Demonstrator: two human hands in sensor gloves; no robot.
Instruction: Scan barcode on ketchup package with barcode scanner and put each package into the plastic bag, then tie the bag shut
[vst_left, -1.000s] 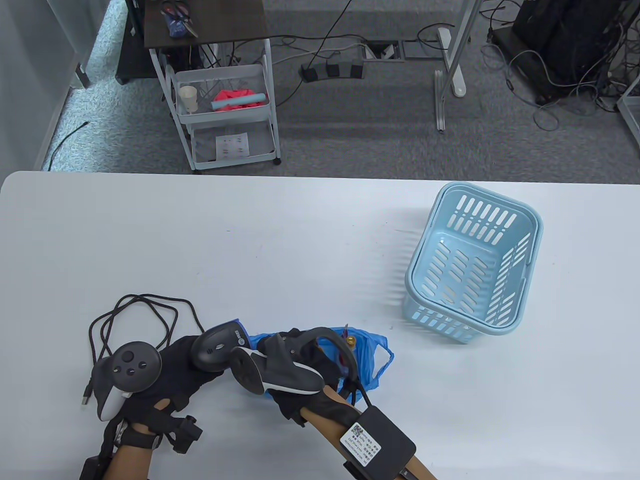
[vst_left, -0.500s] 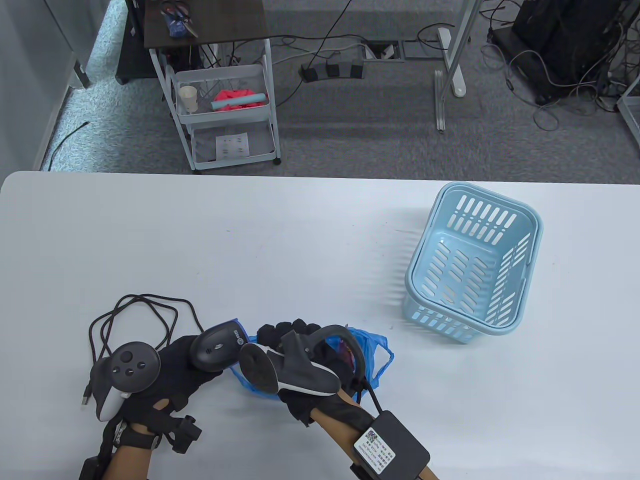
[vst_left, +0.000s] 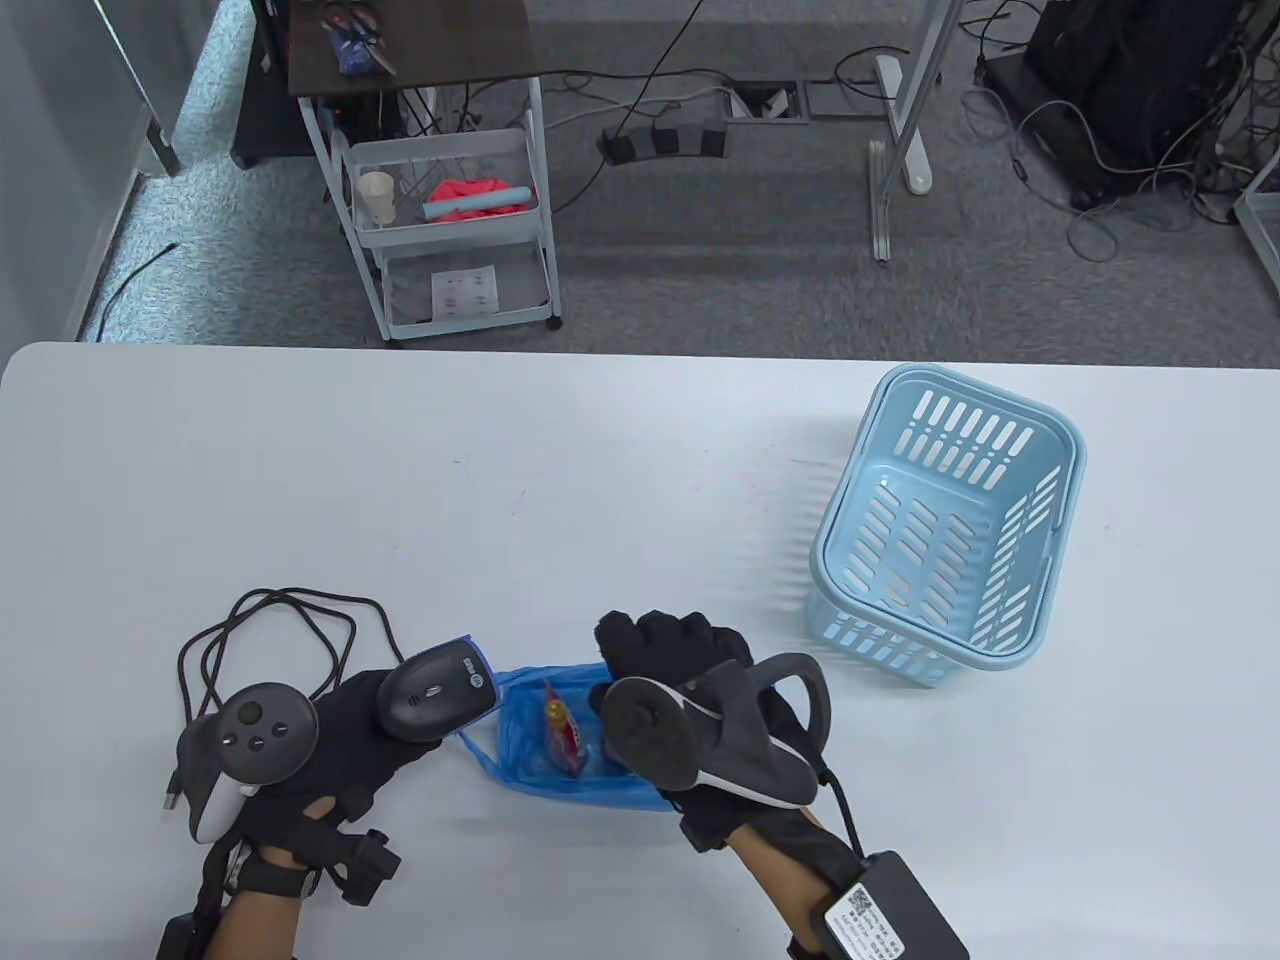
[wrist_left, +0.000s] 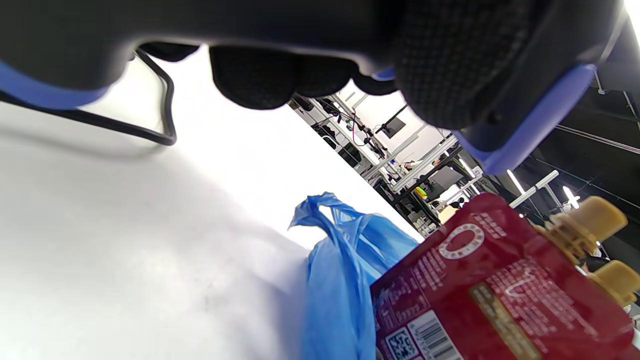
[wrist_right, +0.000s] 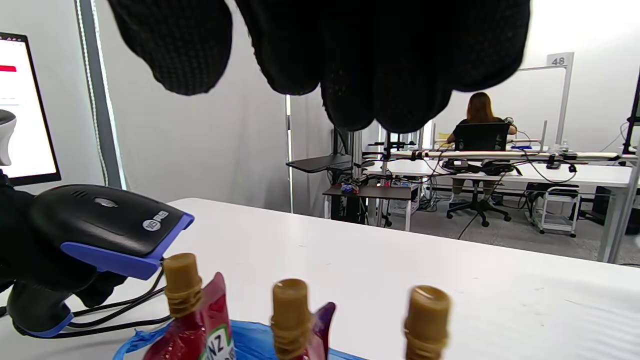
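My left hand (vst_left: 340, 735) grips the black barcode scanner (vst_left: 437, 692) at the table's near left, its head pointing right toward the blue plastic bag (vst_left: 520, 740). A red ketchup package (vst_left: 566, 738) lies inside the open bag. The right wrist view shows three tan-capped pouch spouts (wrist_right: 290, 305) sticking up from the bag (wrist_right: 250, 342). My right hand (vst_left: 672, 650) hovers over the bag's right side with loosely curled fingers (wrist_right: 350, 50) that hold nothing. In the left wrist view the package (wrist_left: 500, 290) shows a barcode beside the bag (wrist_left: 340, 280).
A light blue slotted basket (vst_left: 880, 645) stands tilted at the right of the table, with nothing seen inside. The scanner's dark cable (vst_left: 270, 620) loops on the table behind my left hand. A white wire cart (vst_left: 445, 230) stands on the floor beyond the far edge.
My right hand has come out of the bag and moved right, uncovering the bag's opening and the ketchup package inside. The left hand and scanner have stayed put.
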